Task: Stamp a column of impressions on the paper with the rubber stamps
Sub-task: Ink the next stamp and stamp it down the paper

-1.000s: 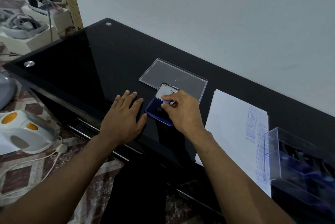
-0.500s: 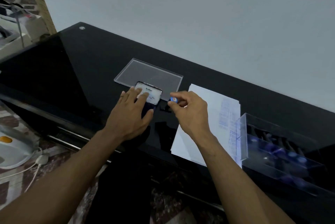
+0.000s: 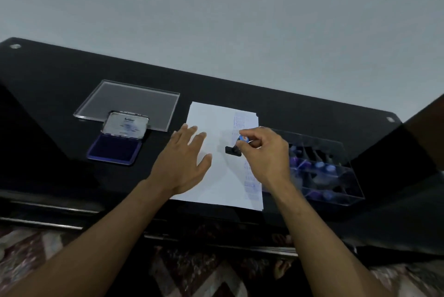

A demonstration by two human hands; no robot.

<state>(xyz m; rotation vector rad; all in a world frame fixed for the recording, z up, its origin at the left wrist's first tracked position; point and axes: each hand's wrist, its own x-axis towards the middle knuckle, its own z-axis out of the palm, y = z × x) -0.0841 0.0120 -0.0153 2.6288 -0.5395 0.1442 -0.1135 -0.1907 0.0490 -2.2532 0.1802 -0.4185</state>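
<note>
Rubber stamp: black base, blue cap, pinched in our right hand over the paper near its right edge, beside faint blue impressions. Our left hand lies spread flat on the paper.

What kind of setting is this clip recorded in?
Probably a room in a home, not a workshop: a glossy black desk stands against a plain wall, over patterned floor tiles, with an ink pad and paper on it.
</note>
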